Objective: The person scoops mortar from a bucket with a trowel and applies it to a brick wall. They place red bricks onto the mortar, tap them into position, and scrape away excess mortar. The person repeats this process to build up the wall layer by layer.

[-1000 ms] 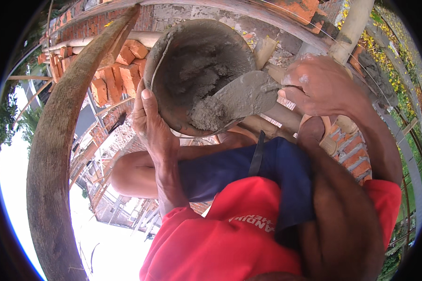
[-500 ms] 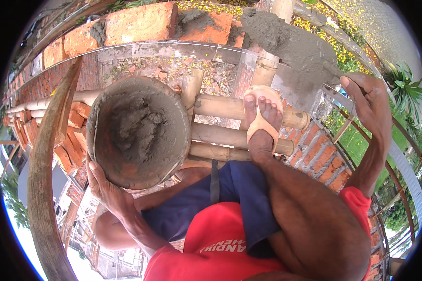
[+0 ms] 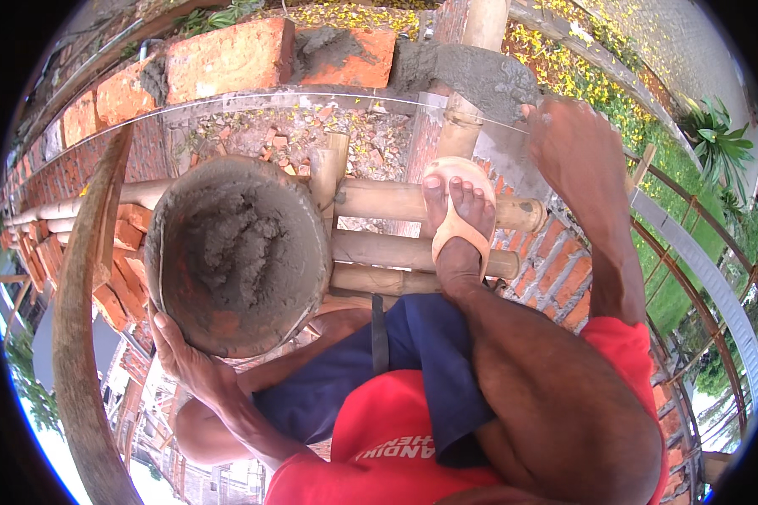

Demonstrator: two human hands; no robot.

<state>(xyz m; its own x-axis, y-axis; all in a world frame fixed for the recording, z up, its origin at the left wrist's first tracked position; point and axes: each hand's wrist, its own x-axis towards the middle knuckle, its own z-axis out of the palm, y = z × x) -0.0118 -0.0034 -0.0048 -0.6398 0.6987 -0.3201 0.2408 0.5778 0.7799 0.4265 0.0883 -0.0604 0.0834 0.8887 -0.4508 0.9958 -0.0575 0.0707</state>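
A round, grey-caked bowl of wet mortar (image 3: 175,295) tilts at the left, on or beside the bamboo poles. Against its lower left rim, my left hand (image 3: 195,364) steadies it, with some fingers hidden under the side. My right hand (image 3: 574,143) is closed in a fist at the upper right. It grips a mortar-covered trowel (image 3: 501,88), whose handle is hidden inside the fist. The blade lies over the right end of the wall, where its edge merges with the grey mortar. Orange bricks (image 3: 227,57) run along the wall top to the left, one smeared with mortar.
A taut string (image 3: 345,91) runs along the wall's near side. My sandalled foot (image 3: 461,210) rests on horizontal bamboo poles (image 3: 379,200). A curved wooden post (image 3: 80,337) rises at the left, near stacked bricks (image 3: 120,290). Rubble lies below; grass and a plant (image 3: 720,139) are at the right.
My right hand has swung left and turned over, bringing the trowel leftward onto the wall's end. My left hand stays on the bowl. The whole view has shifted slightly.
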